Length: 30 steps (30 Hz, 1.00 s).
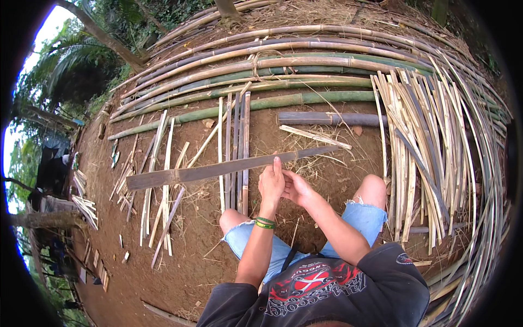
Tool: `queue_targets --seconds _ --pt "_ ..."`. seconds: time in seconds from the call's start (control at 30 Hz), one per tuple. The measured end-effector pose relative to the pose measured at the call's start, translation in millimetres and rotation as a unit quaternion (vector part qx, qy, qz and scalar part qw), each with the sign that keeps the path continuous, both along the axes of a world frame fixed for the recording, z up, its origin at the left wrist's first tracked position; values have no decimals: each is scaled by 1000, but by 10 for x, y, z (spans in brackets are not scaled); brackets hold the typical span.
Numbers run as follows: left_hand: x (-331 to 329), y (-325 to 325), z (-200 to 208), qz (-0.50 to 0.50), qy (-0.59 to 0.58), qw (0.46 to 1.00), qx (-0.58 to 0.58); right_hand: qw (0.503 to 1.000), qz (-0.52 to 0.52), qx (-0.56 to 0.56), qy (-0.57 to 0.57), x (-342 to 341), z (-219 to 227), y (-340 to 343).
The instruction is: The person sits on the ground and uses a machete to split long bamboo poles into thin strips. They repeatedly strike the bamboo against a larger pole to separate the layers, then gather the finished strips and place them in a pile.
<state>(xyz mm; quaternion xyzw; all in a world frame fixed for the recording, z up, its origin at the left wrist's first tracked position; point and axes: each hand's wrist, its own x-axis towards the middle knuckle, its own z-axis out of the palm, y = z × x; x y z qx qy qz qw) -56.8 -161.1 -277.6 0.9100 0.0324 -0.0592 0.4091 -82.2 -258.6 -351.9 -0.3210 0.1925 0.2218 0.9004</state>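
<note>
A long, dark split-bamboo slat (pixel 218 170) lies across in front of me, wide at its left end and tapering to the right. My left hand (pixel 271 185) is closed on it right of the middle, with the thumb up against its face. Close beside that, my right hand (pixel 298 188) has its palm partly turned up and its fingers loosely curved apart, with nothing visible in them. Whether its fingertips touch the left hand cannot be made out.
Long bamboo poles (pixel 234 111) lie across the far ground. A thick pile of pale strips (pixel 417 158) lies to my right, with long thin strips (pixel 485 207) beyond. Several dark slats (pixel 234 144) lie just ahead, and loose strips (pixel 158 180) are scattered leftward. A dark bamboo length (pixel 327 119) lies ahead.
</note>
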Motion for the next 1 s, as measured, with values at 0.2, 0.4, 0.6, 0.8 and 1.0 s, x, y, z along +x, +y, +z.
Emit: queue_targets --seconds 0.2,0.4,0.6,0.8,1.0 --pt "60 54 75 -49 -73 996 20 993 1 89 71 -1 -21 -21" --pt "65 -193 31 -115 -149 981 -45 991 -75 68 85 67 116 -111" --pt "128 -223 20 -101 -55 946 -302 985 -20 74 152 -282 -267 -409" --pt "493 -187 173 -76 -87 932 -344 981 19 -145 128 -938 -583 -728" --pt "927 -417 498 -115 -69 913 -384 975 26 -187 118 -1197 -765 -735"
